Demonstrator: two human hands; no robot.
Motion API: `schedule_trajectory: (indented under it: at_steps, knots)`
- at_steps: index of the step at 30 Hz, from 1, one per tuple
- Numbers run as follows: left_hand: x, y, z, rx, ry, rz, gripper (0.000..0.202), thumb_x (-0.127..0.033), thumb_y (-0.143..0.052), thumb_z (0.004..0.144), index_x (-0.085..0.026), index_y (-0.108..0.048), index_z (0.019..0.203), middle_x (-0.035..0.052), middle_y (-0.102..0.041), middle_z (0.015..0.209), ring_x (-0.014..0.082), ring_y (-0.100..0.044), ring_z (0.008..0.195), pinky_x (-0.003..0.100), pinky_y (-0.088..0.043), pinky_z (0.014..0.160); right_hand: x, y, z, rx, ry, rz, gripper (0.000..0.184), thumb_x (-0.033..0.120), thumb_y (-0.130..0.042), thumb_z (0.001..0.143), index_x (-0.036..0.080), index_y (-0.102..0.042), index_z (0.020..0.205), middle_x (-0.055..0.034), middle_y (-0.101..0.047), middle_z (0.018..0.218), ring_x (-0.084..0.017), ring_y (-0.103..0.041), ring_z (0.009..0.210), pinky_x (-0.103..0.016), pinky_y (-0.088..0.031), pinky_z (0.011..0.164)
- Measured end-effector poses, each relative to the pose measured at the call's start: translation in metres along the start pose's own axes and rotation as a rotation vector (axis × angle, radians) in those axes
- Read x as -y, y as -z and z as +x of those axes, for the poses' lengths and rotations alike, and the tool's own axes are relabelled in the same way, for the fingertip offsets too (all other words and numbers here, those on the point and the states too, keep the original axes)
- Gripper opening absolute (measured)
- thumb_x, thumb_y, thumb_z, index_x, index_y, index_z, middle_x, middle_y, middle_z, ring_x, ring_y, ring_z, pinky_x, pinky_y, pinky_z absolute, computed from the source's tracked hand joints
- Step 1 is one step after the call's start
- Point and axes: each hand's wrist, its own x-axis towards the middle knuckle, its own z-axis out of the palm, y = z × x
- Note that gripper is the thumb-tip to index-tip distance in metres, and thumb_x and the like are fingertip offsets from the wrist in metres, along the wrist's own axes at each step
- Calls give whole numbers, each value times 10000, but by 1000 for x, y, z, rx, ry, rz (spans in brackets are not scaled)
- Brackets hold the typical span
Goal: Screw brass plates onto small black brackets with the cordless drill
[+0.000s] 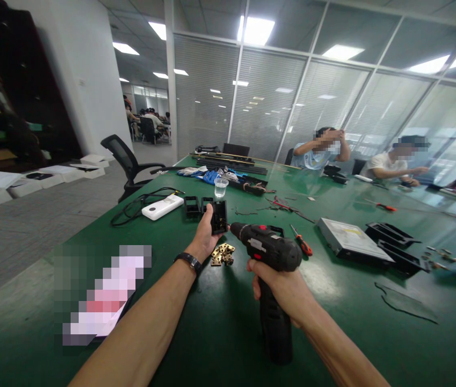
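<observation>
Head view: two hands meet over the green tabletop [219, 333], drill tip just short of the black part
Left hand [205, 234]: clamped on the part [219, 216], held upright above the tabletop
Right hand [280, 287]: clamped on the drill [270, 252] grip
Drill axis: runs right to left, chuck pointing at the part's lower right side
Part axis: long side stands upright, across the drill's line
Nearer hand: left, already on the part
Brass bits [222, 254]: loose pile just below the part, between the hands
</observation>
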Motion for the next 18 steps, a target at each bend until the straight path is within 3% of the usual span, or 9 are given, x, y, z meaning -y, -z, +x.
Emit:
schedule_trajectory:
  at_steps: [5, 12, 18]
  knots:
    - [0, -1, -1, 30, -4, -20, 485, -583, -664, 920, -169, -689, 1170, 140, -739, 1144, 238, -721, 958, 392, -606, 856, -3, 0, 2, 19, 9, -14, 208, 338, -606, 818, 221, -590, 647, 6, -606, 465, -147, -533, 458, -276, -405, 520]
    - [0, 0, 0, -2, -1, 6, 490, -602, -670, 907, -165, -699, 1127, 131, -749, 1082, 224, -719, 885, 379, -609, 828, -1, 1, 1, -5, 1, -30, 162, 335, -617, 815, 220, -611, 701, 18, -598, 454, -140, -505, 439, -270, -379, 497]
    - [0, 0, 1, 24, 4, -14, 496, -599, -657, 917, -164, -697, 1153, 142, -749, 1098, 249, -723, 961, 392, -607, 847, 0, 0, 0, 10, 18, -51, 223, 340, -606, 815, 225, -585, 625, 4, -589, 448, -146, -517, 439, -280, -382, 496]
